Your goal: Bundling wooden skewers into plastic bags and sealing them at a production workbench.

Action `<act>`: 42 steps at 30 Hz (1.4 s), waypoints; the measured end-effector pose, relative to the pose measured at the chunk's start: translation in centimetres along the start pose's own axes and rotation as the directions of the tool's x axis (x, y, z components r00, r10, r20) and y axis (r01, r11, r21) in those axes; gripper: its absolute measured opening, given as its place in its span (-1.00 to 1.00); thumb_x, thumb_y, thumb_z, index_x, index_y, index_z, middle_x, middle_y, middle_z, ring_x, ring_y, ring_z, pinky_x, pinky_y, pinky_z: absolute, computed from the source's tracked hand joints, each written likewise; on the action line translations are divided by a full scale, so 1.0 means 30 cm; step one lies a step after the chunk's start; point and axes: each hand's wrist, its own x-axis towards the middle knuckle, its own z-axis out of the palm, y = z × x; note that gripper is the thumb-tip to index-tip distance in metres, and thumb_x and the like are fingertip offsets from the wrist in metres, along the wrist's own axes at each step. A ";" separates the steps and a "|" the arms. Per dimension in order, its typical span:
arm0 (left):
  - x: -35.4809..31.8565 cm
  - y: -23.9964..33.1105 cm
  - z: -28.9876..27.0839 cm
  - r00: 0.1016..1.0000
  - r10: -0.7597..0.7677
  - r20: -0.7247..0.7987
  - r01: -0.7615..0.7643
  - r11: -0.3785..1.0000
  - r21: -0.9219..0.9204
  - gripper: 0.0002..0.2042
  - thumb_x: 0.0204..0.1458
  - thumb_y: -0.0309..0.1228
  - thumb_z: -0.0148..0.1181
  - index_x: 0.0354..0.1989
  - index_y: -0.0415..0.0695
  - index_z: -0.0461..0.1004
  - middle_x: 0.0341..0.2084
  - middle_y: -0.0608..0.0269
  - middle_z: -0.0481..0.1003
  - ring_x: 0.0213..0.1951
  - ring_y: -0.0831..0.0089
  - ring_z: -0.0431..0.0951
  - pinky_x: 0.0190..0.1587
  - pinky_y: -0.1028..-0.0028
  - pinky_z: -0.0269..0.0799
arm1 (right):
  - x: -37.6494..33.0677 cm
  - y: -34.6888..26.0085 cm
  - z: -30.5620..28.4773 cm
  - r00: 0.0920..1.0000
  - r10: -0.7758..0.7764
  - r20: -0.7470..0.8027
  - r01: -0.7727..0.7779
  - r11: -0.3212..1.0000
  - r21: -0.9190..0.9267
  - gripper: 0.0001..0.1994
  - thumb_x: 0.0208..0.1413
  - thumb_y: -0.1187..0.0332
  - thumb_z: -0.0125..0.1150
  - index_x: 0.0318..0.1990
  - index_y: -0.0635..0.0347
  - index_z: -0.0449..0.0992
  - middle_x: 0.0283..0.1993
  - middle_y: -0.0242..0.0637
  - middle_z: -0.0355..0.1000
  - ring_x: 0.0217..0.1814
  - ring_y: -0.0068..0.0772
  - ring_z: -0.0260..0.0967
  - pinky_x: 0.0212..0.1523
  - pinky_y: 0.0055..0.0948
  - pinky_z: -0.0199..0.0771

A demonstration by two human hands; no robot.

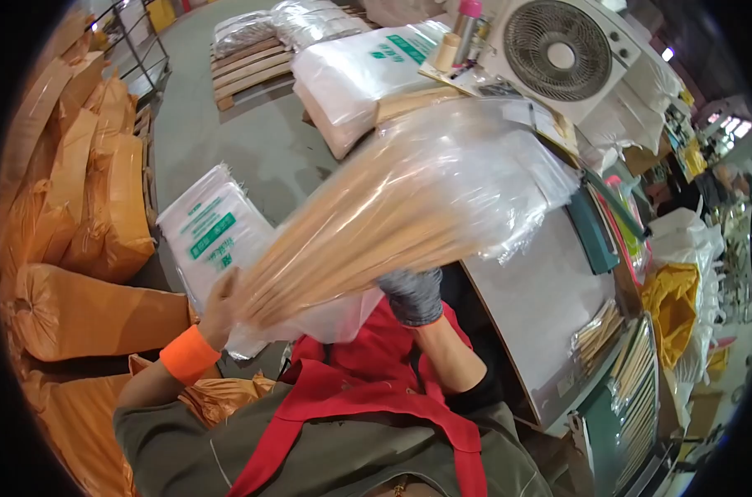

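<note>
Red fabric apron [351, 389] below both hands, bare left hand [219, 306] and grey-gloved right hand [413, 294] each grasping a blurred bundle of thin pale wooden sticks in clear plastic bag [392, 207], grey metal worktable [542, 298] right of the right hand.

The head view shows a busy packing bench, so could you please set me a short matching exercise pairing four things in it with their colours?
Things:
1. wristband
2. glove on the right hand
3. apron
4. fan

Colours:
A. red
B. white
C. orange
D. grey

Pairs: 1-C, 2-D, 3-A, 4-B
</note>
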 end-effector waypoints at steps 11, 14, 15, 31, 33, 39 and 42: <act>-0.057 -0.069 -0.013 0.449 -0.835 0.319 0.306 -0.192 -0.933 -0.84 -0.06 -0.50 0.14 -0.31 -0.18 0.33 -0.36 0.21 0.36 -0.31 0.49 0.39 -0.36 0.39 0.46 | -0.163 -0.108 0.568 0.751 -0.146 0.643 0.129 0.989 0.074 -0.67 -0.01 0.39 -0.03 -0.04 0.21 0.40 -0.01 0.02 0.33 0.08 -0.02 0.26 0.09 -0.11 0.23; -0.306 -0.104 0.083 0.942 -0.289 -0.171 0.243 0.938 -0.247 -0.69 -0.14 -0.43 0.19 -0.19 -0.20 0.33 -0.19 0.12 0.37 -0.18 0.30 0.41 -0.10 0.24 0.41 | 0.045 -0.038 0.170 0.697 0.038 0.716 -0.536 0.691 0.485 -0.75 0.02 0.41 0.08 -0.15 0.34 0.45 -0.21 -0.03 0.44 -0.11 -0.13 0.40 -0.10 -0.23 0.43; -0.306 -0.079 0.113 0.942 -0.283 -0.182 0.232 0.938 -0.257 -0.69 -0.14 -0.43 0.19 -0.19 -0.20 0.33 -0.19 0.12 0.37 -0.18 0.30 0.41 -0.10 0.24 0.41 | -0.069 0.162 0.128 0.850 0.203 0.486 -0.526 0.389 0.757 -0.76 0.02 0.40 0.11 -0.15 0.30 0.45 -0.27 -0.13 0.44 -0.21 -0.28 0.41 -0.18 -0.34 0.44; -0.262 0.090 0.013 0.981 -0.161 0.104 0.181 0.960 -0.216 -0.50 -0.27 -0.42 0.25 -0.06 -0.27 0.33 -0.14 0.07 0.37 -0.04 0.14 0.35 0.02 0.23 0.28 | -0.156 0.429 0.175 0.178 0.452 0.874 -0.555 -0.688 0.468 -0.53 0.12 -0.02 -0.02 0.12 -0.03 0.28 -0.09 -0.29 0.41 -0.20 -0.32 0.42 -0.30 -0.19 0.50; -0.232 0.127 0.033 0.978 -0.094 0.187 0.130 0.972 -0.196 -0.49 -0.28 -0.47 0.22 -0.04 -0.25 0.32 -0.17 0.09 0.36 -0.07 0.14 0.35 0.00 0.24 0.29 | -0.151 0.412 0.186 0.340 0.527 0.779 -0.671 -0.444 0.593 -0.57 0.11 0.02 0.01 0.07 0.02 0.33 -0.14 -0.29 0.43 -0.23 -0.33 0.43 -0.29 -0.23 0.48; -0.331 0.153 0.172 0.327 -0.917 0.227 0.814 0.152 -0.561 -0.78 -0.07 -0.55 0.04 -0.20 -0.21 0.27 -0.24 0.14 0.30 -0.20 0.36 0.37 -0.17 0.46 0.33 | -0.029 0.425 0.223 0.588 0.772 0.243 -0.797 0.503 0.333 -0.83 0.08 0.38 0.06 -0.25 0.28 0.47 -0.37 -0.27 0.48 -0.38 -0.47 0.37 -0.33 -0.39 0.36; -0.345 0.168 0.290 0.243 -0.930 0.276 0.706 -0.025 -0.708 -0.67 -0.06 -0.45 0.13 -0.11 -0.22 0.28 -0.22 0.14 0.31 -0.17 0.34 0.36 -0.15 0.45 0.34 | -0.042 0.492 0.294 0.530 0.765 0.365 -0.848 0.469 0.248 -0.83 0.05 0.33 0.11 -0.32 0.26 0.47 -0.39 -0.22 0.47 -0.37 -0.39 0.37 -0.29 -0.39 0.36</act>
